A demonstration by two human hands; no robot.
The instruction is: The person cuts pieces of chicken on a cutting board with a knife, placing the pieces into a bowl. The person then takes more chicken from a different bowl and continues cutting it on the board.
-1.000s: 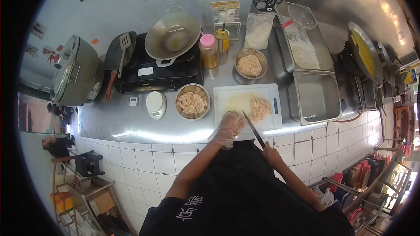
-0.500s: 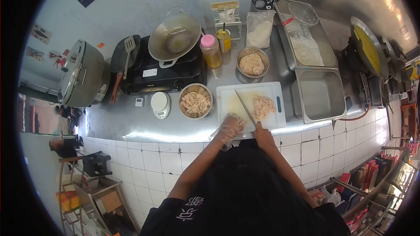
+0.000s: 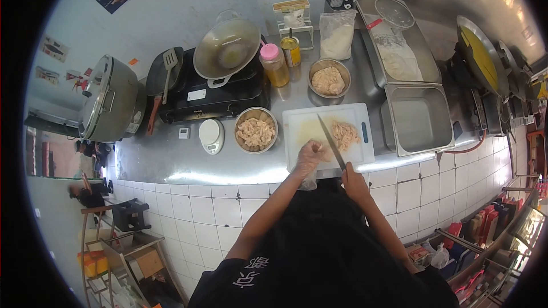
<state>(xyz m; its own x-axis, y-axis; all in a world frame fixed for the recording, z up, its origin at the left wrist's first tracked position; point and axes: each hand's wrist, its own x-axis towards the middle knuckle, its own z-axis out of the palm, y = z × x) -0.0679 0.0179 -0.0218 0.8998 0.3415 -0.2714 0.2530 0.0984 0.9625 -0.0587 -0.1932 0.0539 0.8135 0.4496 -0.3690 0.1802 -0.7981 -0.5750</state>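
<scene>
My right hand is closed round the handle of a long knife, whose blade slants up and left over the white cutting board. Right of the blade lies a pile of sliced pale meat. In a clear plastic glove, my left hand is over the board's lower left part with fingers curled; whatever they hold is too small to make out. One metal bowl of meat pieces stands left of the board. Behind the board, another metal bowl holds pale meat.
A white scale and small timer sit at the left, near the stove bearing a wok. A pink-lidded bottle stands behind. Empty metal tray at right, floured tray behind it. A person is far left.
My left hand has moved up and right over the board, its fingers more curled. The knife and my right hand have shifted slightly right.
</scene>
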